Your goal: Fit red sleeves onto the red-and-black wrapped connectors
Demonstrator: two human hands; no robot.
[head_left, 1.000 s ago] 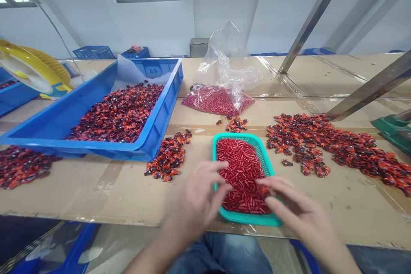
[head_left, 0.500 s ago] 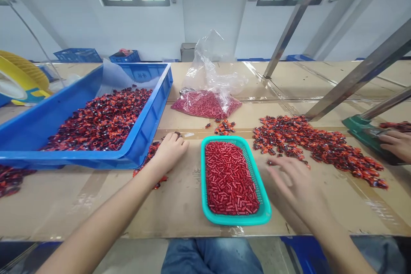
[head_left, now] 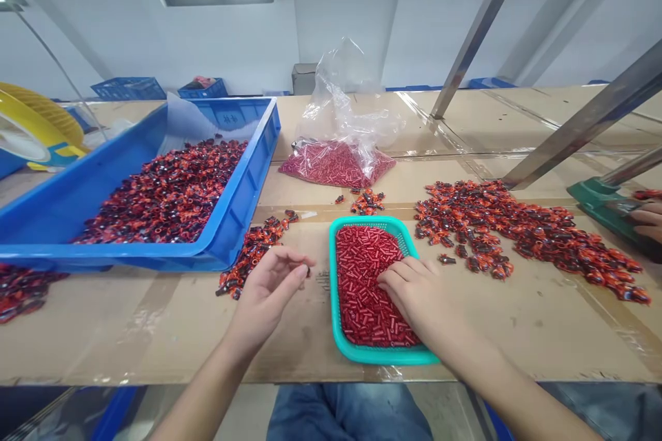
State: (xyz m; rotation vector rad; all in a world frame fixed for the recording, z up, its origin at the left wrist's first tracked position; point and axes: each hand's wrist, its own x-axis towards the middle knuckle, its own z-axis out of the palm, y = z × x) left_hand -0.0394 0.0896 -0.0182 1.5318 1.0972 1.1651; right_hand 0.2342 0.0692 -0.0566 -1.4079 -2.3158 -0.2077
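My left hand [head_left: 274,289] is closed in a pinch on a small dark piece [head_left: 309,271], just left of the green basket [head_left: 338,331]. Many short red tubes [head_left: 365,282] fill that basket. Over its right side, my right hand [head_left: 414,289] has its fingers bent together down at the tubes; whatever is between the fingertips is hidden. Left of the basket lies a small pile of red and black pieces [head_left: 253,251]. A larger pile of similar pieces [head_left: 480,220] spreads to the right of it.
A blue tray [head_left: 207,248] of red and black pieces stands at the left. Behind the basket lies a clear bag [head_left: 336,162] of red tubes. Metal posts [head_left: 569,127] rise at the right, near another person's hand [head_left: 649,220] at a green tool [head_left: 600,203]. A yellow fan [head_left: 46,117] stands far left.
My left hand has come back from the left pile toward the basket with a dark piece. My right hand has moved left from beside the right pile onto the tubes. The view has shifted slightly.
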